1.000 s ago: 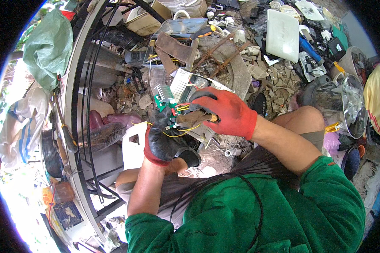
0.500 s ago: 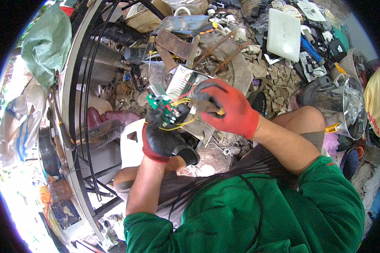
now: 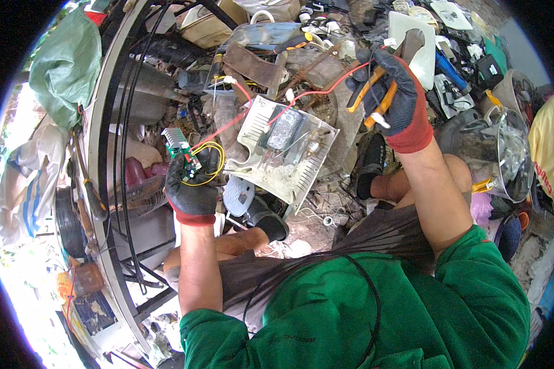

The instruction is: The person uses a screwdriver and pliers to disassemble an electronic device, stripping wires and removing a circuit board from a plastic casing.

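Hands wide apart! The left hand (image 3: 191, 195) grips the green circuit board (image 3: 178, 147), out of the white casing (image 3: 255, 166) lying between them; the right hand (image 3: 405, 101) clasps orange-handled pincers (image 3: 385, 101). Board out, but unfinished, I'd judge: a red wire (image 3: 218, 132) trails from it, and the casing holds a silvery block (image 3: 281, 130).

Head-worn fisheye looks down on both hands (image 3: 192, 197), close above
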Available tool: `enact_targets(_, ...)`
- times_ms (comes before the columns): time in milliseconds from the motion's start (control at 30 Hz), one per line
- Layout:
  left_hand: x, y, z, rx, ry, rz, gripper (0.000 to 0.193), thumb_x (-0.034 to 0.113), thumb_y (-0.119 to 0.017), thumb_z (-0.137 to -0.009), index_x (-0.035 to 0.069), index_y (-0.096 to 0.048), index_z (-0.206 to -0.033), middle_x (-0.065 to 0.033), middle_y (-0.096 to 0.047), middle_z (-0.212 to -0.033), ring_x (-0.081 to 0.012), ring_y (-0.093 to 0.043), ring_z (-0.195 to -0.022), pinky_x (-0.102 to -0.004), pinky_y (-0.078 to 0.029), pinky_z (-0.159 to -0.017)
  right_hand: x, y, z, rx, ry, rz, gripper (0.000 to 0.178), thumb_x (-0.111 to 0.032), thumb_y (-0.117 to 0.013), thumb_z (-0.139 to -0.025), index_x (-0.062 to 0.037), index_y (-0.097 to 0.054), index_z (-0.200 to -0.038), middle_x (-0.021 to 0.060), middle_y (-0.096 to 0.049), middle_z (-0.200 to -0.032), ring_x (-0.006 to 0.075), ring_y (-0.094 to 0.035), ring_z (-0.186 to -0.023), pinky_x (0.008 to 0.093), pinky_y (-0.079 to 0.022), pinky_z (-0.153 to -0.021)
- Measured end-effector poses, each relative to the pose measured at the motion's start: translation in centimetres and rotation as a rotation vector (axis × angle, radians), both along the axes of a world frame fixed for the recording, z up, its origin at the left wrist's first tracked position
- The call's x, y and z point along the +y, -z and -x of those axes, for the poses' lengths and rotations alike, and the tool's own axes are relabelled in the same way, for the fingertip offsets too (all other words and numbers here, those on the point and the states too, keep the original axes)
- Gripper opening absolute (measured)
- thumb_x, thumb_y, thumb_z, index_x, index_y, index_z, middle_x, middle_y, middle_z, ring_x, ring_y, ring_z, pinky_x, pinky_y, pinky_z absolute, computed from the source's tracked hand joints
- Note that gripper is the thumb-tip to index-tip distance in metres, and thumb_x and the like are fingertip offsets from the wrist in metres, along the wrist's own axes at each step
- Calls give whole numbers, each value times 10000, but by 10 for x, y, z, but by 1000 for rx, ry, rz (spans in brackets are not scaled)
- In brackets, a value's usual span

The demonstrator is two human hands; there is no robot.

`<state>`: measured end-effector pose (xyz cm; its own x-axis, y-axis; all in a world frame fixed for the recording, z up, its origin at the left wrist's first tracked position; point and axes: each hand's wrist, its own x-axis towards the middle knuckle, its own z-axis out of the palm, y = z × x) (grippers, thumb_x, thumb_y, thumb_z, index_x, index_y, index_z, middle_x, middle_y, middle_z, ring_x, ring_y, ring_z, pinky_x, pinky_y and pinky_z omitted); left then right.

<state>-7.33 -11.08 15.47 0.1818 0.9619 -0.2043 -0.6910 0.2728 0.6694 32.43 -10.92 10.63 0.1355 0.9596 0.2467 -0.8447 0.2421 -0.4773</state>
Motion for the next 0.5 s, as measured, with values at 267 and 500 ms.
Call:
enact_targets(267, 4, 3, -1, 176, -232, 4, 355, 229, -457, -950, -48, -570, -1141, -251, -640, -1108, -386, -629, -1051, -500, -505, -960, -4, -11, 4, -30, 19, 37, 269, -201, -552, -956, -2, -623, -1122, 149, -657, -1056, 295, -667, -957, 441, -549, -873)
enact_targets(500, 10, 11, 17, 188, -262, -50, 314, 227, -498, -960, -50, -575, -1088, -257, -645, -1047, -376, -642, -1005, -491, -503, -963, 1, -17, -2, 149, -82, 84, 226, -202, -562, -943, -19, -649, -1043, 112, -679, -975, 283, -679, -865, 439, -568, -813)
